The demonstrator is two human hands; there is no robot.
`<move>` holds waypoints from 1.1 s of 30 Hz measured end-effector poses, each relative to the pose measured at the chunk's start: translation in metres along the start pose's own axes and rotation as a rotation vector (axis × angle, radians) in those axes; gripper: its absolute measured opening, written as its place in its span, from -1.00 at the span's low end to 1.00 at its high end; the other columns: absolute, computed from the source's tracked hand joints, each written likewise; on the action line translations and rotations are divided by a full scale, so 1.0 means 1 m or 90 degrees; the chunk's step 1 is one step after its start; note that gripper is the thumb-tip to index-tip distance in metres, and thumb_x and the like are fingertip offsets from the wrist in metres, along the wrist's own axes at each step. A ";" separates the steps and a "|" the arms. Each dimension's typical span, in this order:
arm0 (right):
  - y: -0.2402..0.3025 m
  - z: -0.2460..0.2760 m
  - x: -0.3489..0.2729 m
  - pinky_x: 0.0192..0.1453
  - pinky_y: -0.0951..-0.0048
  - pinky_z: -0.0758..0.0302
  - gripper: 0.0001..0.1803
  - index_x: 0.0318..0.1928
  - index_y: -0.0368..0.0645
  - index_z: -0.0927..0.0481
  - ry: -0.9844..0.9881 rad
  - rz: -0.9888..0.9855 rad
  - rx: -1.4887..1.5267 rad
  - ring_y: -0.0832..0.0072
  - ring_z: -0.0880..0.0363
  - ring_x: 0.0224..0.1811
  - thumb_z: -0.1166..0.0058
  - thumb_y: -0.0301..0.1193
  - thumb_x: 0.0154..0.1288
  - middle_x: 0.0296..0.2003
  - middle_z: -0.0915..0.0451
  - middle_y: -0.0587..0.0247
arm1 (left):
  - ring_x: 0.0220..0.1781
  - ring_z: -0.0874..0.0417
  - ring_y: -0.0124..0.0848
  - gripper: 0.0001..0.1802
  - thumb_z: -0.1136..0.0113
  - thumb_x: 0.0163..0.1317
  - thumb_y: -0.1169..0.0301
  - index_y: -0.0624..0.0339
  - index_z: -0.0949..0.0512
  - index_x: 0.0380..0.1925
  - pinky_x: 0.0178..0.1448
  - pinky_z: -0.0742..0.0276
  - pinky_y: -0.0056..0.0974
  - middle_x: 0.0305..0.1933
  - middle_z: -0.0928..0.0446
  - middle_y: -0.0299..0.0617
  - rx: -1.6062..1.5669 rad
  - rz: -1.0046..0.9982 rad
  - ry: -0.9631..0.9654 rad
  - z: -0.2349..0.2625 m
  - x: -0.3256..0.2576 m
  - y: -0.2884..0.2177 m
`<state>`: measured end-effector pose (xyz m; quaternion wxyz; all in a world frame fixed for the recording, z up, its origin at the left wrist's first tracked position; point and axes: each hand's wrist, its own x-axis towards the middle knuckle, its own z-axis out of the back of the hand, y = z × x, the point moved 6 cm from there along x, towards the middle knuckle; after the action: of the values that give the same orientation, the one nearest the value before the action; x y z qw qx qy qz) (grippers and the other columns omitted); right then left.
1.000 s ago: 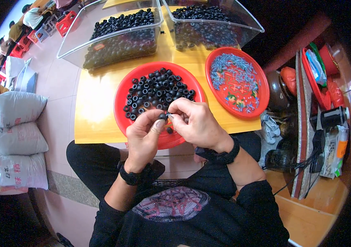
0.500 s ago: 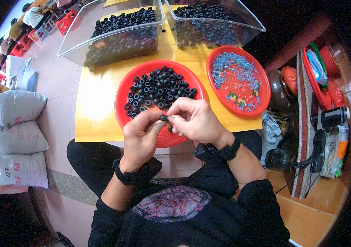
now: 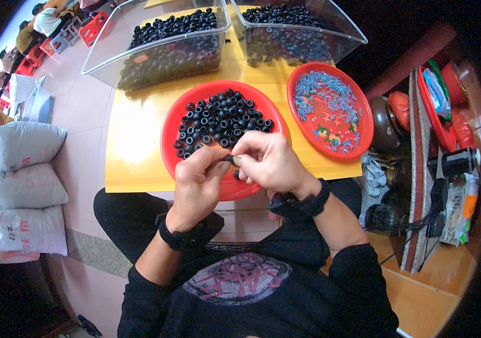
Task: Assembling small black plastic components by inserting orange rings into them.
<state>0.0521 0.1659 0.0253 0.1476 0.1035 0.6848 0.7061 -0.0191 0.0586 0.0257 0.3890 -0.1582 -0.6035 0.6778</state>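
My left hand (image 3: 198,179) pinches a small black ring-shaped part (image 3: 227,159) between thumb and forefinger, above the near side of a round red tray (image 3: 168,135). Right against that part is my right hand (image 3: 277,163), thumb and forefinger pressed together and other fingers curled. Whatever sits in the right pinch is too small and covered to make out. Many loose black ring-shaped parts (image 3: 218,119) with hollow middles fill the tray. One more black part lies just below my right fingers. A second red tray (image 3: 293,107) at the right holds tiny bluish pieces (image 3: 322,84).
Two clear plastic bins (image 3: 113,66) (image 3: 359,38) of black parts stand at the back of the yellow table (image 3: 133,169). Stacked white sacks (image 3: 26,188) are on the left floor. A cluttered shelf (image 3: 418,169) is at the right. People sit far left.
The whole view has shifted slightly. Both hands stay together over the tray; the black part has turned a little between the fingers and is more covered now.
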 end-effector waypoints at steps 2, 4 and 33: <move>0.000 -0.001 0.004 -0.53 0.63 -0.46 -0.95 -0.40 -0.28 -0.47 0.040 -0.067 0.079 0.66 -0.50 -0.58 0.06 -0.62 0.09 -0.59 -0.49 0.33 | -0.48 -0.50 -0.47 -0.88 -0.08 -0.02 0.70 0.38 -0.49 -0.42 -0.38 -0.40 -0.42 -0.54 -0.47 -0.13 0.033 -0.040 -0.004 0.002 0.001 -0.003; -0.003 -0.002 0.004 -0.54 0.64 -0.45 -0.95 -0.40 -0.28 -0.47 0.044 -0.083 0.094 0.66 -0.50 -0.58 0.06 -0.63 0.09 -0.59 -0.49 0.33 | -0.47 -0.51 -0.50 -0.87 -0.08 -0.02 0.69 0.38 -0.49 -0.41 -0.37 -0.41 -0.43 -0.54 -0.48 -0.14 0.065 -0.080 -0.005 0.003 0.002 -0.008; -0.006 -0.006 0.002 -0.22 0.60 -0.49 -0.76 -0.13 -0.34 -0.51 0.178 -0.080 0.240 0.60 -0.54 -0.33 0.08 -0.58 0.17 -0.34 -0.57 0.27 | -0.03 -0.38 -0.38 -0.69 -0.04 0.01 0.71 0.35 -0.45 -0.17 0.02 -0.31 -0.35 -0.11 -0.37 -0.16 -0.196 -0.060 0.006 -0.007 0.000 -0.007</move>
<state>0.0487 0.1612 0.0191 0.0728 -0.0122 0.8234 0.5627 -0.0124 0.0633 0.0308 0.3946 -0.1905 -0.7053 0.5573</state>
